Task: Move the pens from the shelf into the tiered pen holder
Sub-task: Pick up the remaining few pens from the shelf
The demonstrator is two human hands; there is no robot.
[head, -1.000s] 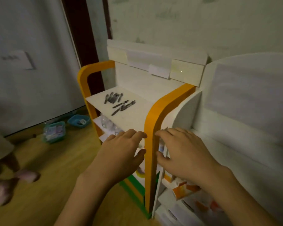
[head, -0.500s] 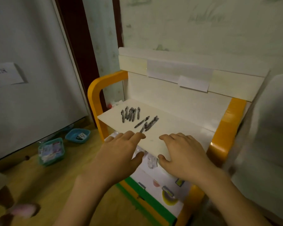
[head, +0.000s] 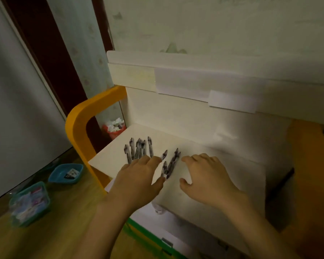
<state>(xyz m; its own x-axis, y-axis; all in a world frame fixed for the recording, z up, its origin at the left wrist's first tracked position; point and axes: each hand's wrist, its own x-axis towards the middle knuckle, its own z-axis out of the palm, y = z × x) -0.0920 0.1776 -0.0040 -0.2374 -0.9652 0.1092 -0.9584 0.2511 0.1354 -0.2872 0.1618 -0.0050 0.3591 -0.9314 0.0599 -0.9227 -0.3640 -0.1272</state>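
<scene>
While both hands (head: 138, 181) hover, pens (head: 138, 150) lie beyond fingers (head: 153, 159).

pens (head: 138, 150) blurred, left hand (head: 138, 182) covering some

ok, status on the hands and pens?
Left hand open, over the pens. Right hand open, beside the loose pens. All pens lying on the shelf, none gripped. Pen holder not in view.

A home room: patterned wallpaper (head: 213, 21), wooden floor (head: 45, 230), child-sized orange-sided shelf (head: 77, 128), floor baskets (head: 29, 204) of oddments.
</scene>
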